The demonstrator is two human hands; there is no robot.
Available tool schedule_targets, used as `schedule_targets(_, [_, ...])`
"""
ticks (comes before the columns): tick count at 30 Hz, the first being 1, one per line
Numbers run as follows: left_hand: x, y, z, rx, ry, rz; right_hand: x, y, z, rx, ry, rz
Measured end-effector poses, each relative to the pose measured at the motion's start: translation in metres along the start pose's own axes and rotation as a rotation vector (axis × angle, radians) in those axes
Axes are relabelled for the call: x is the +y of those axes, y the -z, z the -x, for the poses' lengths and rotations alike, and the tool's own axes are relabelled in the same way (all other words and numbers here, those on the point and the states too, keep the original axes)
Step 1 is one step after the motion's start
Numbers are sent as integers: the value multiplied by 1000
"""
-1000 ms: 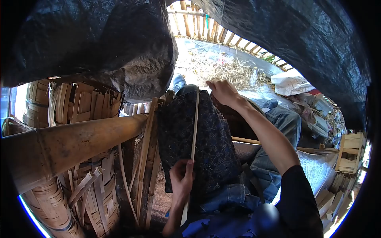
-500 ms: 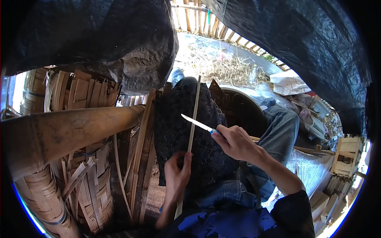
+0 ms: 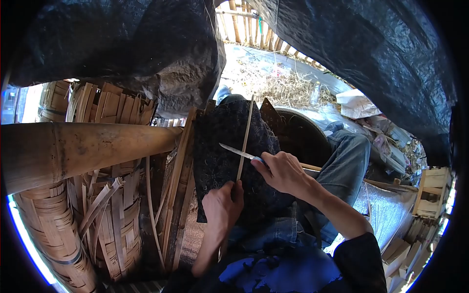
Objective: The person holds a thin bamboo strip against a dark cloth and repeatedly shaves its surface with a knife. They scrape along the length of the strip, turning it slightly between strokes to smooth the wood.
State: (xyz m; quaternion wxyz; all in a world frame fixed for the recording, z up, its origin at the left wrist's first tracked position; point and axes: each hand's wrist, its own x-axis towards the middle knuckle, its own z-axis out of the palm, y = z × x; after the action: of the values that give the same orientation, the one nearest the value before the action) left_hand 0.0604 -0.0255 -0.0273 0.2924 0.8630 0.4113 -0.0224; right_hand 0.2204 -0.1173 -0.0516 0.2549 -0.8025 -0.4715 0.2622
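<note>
**Knife set across bamboo strip over padded knee**

We find the left hand (image 3: 222, 210) closed in a grip on the lower part of a thin bamboo strip (image 3: 245, 136), thumb uppermost. The strip runs up and away from the person, lying along a dark patterned cloth (image 3: 217, 146) draped over the left knee. We find the right hand (image 3: 283, 171) closed in a grip on a knife (image 3: 237, 152); the handle is mostly hidden in the fist. The blade points to the left and crosses the strip just above the left hand; we cannot tell whether the edge touches the strip. The right leg, in jeans (image 3: 349, 156), lies to the right, well apart from the strip. A thick bamboo pole (image 3: 83, 149) runs horizontally on the left, its end just beside the cloth. Woven baskets (image 3: 53, 229) stand beneath and behind the pole. Black sheeting (image 3: 122, 44) hangs overhead.
</note>
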Motion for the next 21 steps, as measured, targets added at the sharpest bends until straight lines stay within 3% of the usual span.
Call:
schedule_targets(8, [-4,3,-14,180,8,119,6,-1,-6,23,13,-134])
schedule_targets(15, [-12,0,-19,140,55,147,9,-5,-13,-34,24,-92])
schedule_targets(21, [-2,6,-27,99,-100,-4,11,0,-11,1,44,-73])
